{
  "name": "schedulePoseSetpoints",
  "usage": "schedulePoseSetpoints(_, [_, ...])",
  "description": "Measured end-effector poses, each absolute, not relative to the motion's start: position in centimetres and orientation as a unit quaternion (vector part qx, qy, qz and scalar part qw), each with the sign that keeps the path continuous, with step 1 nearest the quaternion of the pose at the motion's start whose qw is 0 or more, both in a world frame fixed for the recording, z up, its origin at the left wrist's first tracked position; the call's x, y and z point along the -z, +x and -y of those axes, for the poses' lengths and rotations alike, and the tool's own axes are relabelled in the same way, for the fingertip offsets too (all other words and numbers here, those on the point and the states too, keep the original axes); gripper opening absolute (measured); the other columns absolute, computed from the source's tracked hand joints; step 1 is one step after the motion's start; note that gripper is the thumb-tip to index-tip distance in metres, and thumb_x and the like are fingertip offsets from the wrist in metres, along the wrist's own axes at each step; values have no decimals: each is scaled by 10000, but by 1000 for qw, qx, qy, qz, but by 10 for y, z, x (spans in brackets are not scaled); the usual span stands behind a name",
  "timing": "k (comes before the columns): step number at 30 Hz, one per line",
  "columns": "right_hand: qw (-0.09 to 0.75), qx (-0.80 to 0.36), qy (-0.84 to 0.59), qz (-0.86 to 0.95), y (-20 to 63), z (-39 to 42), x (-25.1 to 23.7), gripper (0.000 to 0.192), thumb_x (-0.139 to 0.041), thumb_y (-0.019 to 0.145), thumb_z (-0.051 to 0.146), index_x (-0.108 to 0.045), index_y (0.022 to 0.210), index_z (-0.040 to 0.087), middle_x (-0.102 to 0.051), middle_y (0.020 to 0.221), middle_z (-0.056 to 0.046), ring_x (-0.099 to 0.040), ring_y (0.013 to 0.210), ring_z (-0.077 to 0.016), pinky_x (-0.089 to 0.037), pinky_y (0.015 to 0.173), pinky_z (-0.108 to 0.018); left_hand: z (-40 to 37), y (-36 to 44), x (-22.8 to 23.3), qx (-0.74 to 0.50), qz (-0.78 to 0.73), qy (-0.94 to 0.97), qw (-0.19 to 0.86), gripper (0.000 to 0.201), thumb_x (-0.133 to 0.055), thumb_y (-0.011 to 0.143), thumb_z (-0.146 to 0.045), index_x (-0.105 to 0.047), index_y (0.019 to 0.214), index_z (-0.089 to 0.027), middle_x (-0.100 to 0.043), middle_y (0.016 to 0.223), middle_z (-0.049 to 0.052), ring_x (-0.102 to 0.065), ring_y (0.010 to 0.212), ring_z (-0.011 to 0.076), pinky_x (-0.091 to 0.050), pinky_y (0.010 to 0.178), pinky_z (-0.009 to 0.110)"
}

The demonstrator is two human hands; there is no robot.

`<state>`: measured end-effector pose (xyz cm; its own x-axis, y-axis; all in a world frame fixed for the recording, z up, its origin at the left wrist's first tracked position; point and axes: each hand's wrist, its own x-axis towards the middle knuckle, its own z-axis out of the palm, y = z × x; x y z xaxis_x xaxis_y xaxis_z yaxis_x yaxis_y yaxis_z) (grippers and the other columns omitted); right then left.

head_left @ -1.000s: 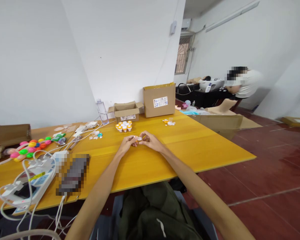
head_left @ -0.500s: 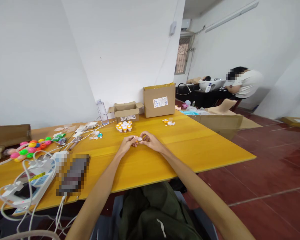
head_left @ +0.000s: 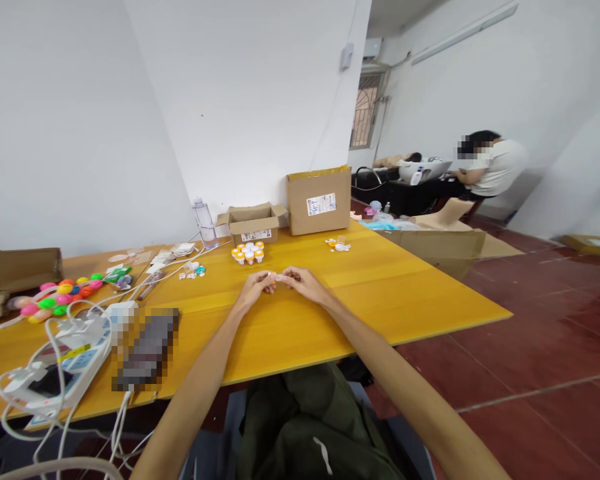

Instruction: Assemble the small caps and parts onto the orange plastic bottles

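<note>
My left hand (head_left: pixel 254 288) and my right hand (head_left: pixel 304 284) meet at the middle of the yellow table (head_left: pixel 380 293). Between their fingertips they pinch a small white and orange piece (head_left: pixel 277 278), held just above the tabletop. Beyond my hands stands a cluster of small orange-and-white cups (head_left: pixel 248 253). A few more small white and orange pieces (head_left: pixel 337 244) lie farther right.
An open cardboard box (head_left: pixel 253 224), a taller box (head_left: pixel 319 199) and a water bottle (head_left: pixel 203 223) stand at the back. Cables, a power strip (head_left: pixel 63 357), colourful balls (head_left: pixel 60 295) and a box (head_left: pixel 17 270) fill the left. A person (head_left: pixel 485 170) sits far right.
My hands have barely moved. The fingertips have shifted slightly on the small piece; the seated person at the far right has changed posture a little.
</note>
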<state>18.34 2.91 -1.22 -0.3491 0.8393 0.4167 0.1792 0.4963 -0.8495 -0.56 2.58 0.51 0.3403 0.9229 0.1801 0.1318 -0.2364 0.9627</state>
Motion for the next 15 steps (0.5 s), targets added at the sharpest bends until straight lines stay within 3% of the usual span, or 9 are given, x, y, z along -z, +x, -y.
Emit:
schedulePoseSetpoints(7, [472,-374,-330,727,182,-28,11,383,-737,730,545,-608,872,214,-674,830,-11,-622,740,-164,-515,724,-311,-25,-6,-5,-422,-390,663,480,377,-690,760,-550,-710,797,-176,-660,649,10,-603,585,130,-461,615,256])
schedulePoseSetpoints(15, [454,-355,-347,740,183,-28,10,365,-662,792,566,-626,821,204,-667,765,-8,-599,689,-159,-495,687,-304,-25,-5,-5,-425,-388,662,481,361,-705,748,-535,-707,795,-177,-648,629,-1,-588,565,122,-453,597,251])
